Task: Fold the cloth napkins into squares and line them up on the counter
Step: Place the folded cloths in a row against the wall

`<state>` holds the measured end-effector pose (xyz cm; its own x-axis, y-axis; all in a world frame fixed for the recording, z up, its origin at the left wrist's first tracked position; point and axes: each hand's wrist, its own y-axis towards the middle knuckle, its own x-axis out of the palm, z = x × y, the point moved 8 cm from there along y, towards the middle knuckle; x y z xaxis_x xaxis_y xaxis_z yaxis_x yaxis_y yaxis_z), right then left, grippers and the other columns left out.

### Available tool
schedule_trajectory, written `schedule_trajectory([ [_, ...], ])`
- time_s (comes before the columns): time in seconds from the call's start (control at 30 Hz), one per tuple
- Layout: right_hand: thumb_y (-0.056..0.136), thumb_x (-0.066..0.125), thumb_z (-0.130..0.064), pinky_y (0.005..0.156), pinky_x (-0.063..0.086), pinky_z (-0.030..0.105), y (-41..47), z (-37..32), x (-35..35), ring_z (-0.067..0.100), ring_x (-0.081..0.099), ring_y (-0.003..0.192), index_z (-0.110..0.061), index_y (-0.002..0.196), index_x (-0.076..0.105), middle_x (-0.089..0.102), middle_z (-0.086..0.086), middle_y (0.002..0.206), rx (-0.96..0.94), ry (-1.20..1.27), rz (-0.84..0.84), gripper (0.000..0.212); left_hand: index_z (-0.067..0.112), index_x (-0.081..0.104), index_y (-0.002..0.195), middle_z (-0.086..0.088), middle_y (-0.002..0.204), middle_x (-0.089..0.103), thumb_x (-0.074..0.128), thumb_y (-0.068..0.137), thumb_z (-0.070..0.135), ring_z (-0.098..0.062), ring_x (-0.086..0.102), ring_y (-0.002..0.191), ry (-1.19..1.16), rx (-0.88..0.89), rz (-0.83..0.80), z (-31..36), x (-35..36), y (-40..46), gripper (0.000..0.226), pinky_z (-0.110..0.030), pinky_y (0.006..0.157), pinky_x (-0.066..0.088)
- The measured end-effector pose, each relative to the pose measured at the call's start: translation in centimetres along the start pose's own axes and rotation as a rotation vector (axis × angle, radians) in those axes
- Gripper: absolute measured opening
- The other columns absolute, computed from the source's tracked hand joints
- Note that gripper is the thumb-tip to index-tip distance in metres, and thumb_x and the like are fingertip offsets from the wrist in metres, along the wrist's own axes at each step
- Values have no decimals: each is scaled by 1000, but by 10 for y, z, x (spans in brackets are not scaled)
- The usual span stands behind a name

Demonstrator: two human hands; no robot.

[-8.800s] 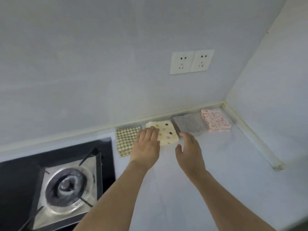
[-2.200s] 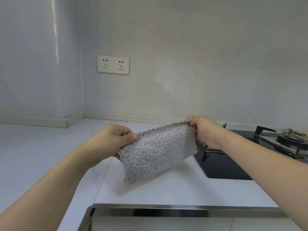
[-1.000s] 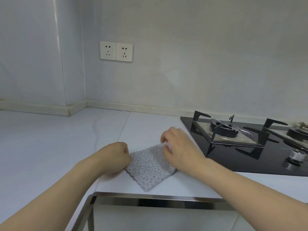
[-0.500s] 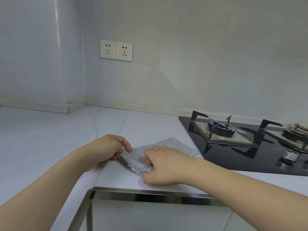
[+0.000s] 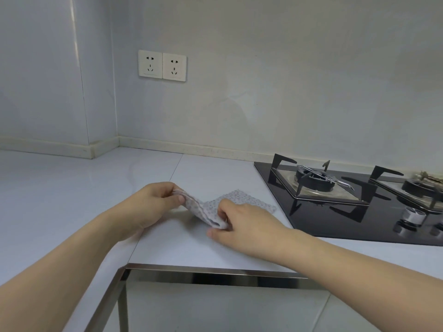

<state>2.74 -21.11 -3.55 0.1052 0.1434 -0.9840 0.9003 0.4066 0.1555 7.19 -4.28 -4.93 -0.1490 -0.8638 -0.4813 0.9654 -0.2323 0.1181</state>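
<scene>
A pale desk point(image 5: 72, 195) runs into a grey-walled corner, with a double socket point(image 5: 162, 67) above it and a black gas hob point(image 5: 347, 195) set in at the right. A dotted grey napkin point(image 5: 242, 198) lies just left of the hob, its near edge lifted; the left hand point(image 5: 153, 204) and right hand point(image 5: 242, 224) each pinch that edge with curled fingers

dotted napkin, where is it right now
In the head view, the dotted napkin lies mid-counter, left of the gas hob, pinched between left hand and right hand.
</scene>
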Motion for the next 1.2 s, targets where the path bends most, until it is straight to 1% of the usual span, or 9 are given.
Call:
schedule_trajectory([
  [0.13,99,38,-47,51,30,33,-3,-9,-12,17,45,59,-23,74,37,46,-6,65,-54,73,158,35,6,65,95,-8,93,71,54,96,11,-7,63,84,-73,36,-54,15,1,-3,12,-16,76,43],
  [0.3,96,50,-40,48,39,28,-6,5,-10,20,64,51,-14,73,51,45,-2,57,86,603,-55,34,1,67,98,-9,93,71,58,93,17,-14,63,86,-156,35,15,23,-14,-10,19,-26,84,43],
  [0.5,91,63,-21,58,53,35,4,48,-16,23,67,63,-12,95,59,72,8,80,168,714,-14,11,4,65,92,-4,79,63,57,96,28,-17,54,72,-3,-85,104,16,3,19,26,-27,64,41],
  [0.57,91,62,-25,59,51,32,15,64,-11,23,66,64,-8,91,62,71,10,79,213,670,31,18,7,65,90,-6,79,63,56,96,29,-19,53,67,117,-100,169,17,10,37,25,-27,57,39],
  [0.67,93,54,-30,54,42,25,35,78,-2,15,55,59,-6,86,64,63,-1,69,228,525,82,27,12,63,89,-7,85,67,52,97,31,-23,61,75,377,-105,240,14,16,63,24,-30,64,45],
  [0.77,93,46,-29,68,49,34,54,83,15,23,60,78,-10,85,61,66,2,84,189,365,89,26,19,58,90,-3,88,64,42,99,35,-23,59,81,617,-112,279,0,22,77,25,-32,68,44],
  [0.87,92,41,-31,67,44,34,60,88,22,26,57,81,-15,87,58,65,2,87,179,198,173,24,21,52,95,-2,88,63,33,101,38,-26,56,80,844,-36,298,-1,36,82,26,-35,71,43],
  [1.03,87,48,-33,62,41,30,66,105,18,19,55,78,-19,77,55,61,-5,79,152,350,195,18,26,53,87,6,84,62,39,96,47,-18,57,79,790,-41,267,1,33,88,27,-34,70,46],
  [1.2,87,50,-22,59,35,19,66,114,24,12,51,78,-22,80,56,53,-12,76,54,356,97,9,30,57,82,11,80,62,53,92,39,-10,58,77,631,-14,269,7,40,88,14,-30,66,45],
])
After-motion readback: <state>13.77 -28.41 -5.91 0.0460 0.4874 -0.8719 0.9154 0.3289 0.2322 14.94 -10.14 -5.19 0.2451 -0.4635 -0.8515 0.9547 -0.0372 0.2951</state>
